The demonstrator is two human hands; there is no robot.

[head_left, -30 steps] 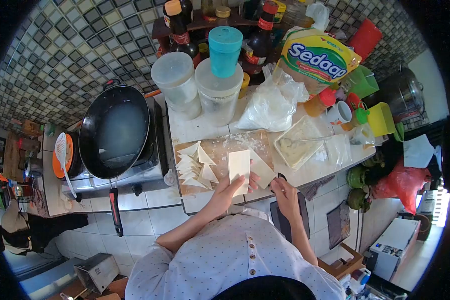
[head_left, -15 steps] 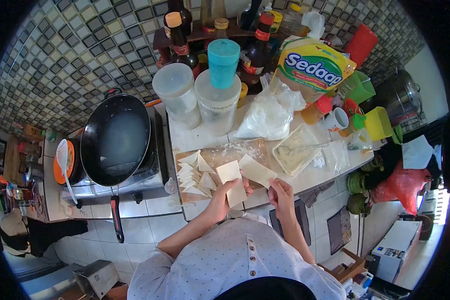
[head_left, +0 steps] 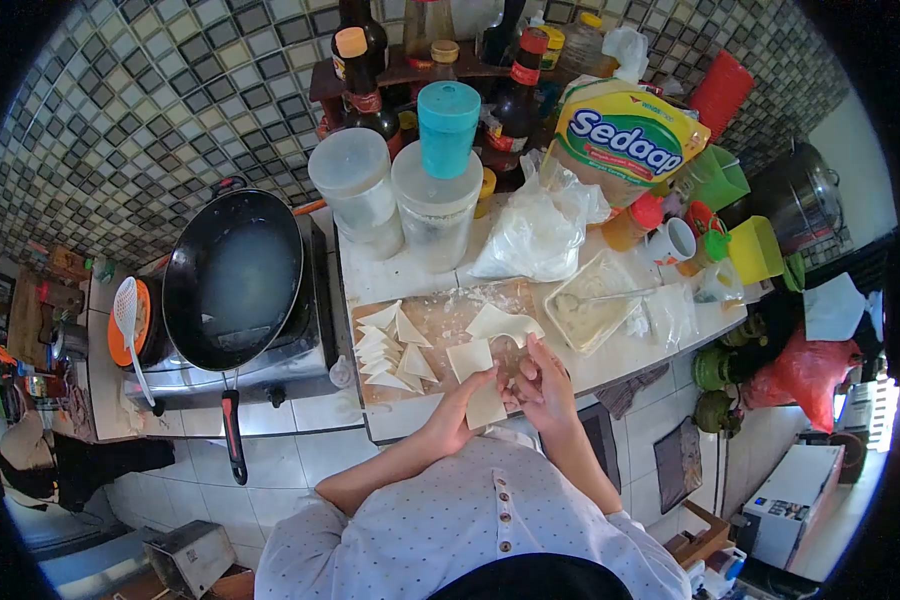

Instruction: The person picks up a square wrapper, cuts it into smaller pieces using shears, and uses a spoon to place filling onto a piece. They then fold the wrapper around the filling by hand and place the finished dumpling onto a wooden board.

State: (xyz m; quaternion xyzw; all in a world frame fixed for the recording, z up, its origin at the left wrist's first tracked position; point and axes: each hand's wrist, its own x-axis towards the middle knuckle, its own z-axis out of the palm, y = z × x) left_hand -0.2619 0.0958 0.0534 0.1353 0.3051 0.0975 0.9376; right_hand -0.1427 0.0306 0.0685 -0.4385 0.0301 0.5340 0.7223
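Hands — left hand [head_left: 458,408] and right hand [head_left: 540,382] pinching wrapper [head_left: 473,362] | tray [head_left: 582,345]: filling [head_left: 592,305] | wok [head_left: 174,295]: liquid [head_left: 238,275]

Left hand [head_left: 462,400] and right hand [head_left: 540,385] meet side by side, touching, each grip pinched closed.

Left hand [head_left: 458,408] holds a square wrapper [head_left: 475,372] flat, just above the near edge of the cutting board [head_left: 442,306]. Right hand [head_left: 540,385] has fingertips on the wrapper's right edge; can't tell if it's a pinch. Loose sheet [head_left: 500,322] lies behind. Folded triangles [head_left: 390,345] are piled on the board's left. Filling tray [head_left: 595,297] sits to the right, wok [head_left: 232,280] to the left.
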